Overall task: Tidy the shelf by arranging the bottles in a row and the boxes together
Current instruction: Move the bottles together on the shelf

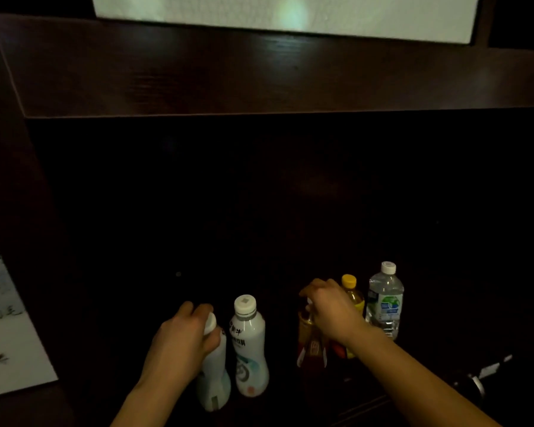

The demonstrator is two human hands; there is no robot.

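Observation:
Several bottles stand in a row on a dark shelf (167, 303). My left hand (181, 337) is closed around the neck of a white bottle (215, 383) at the left end. Beside it stands a second white bottle (248, 343) with a white cap, untouched. My right hand (327, 306) grips the top of an amber bottle with a red label (310, 343), hiding its cap. Behind that hand is a yellow-capped bottle (352, 294). A clear water bottle (386, 300) with a white cap ends the row on the right. No boxes show in the dark.
A thick dark wooden board (259, 75) runs overhead, with a pale panel (290, 13) above it. A white sheet with black writing (3, 328) lies at the left. A small metallic object (475, 385) sits at the lower right. The shelf's back is too dark to read.

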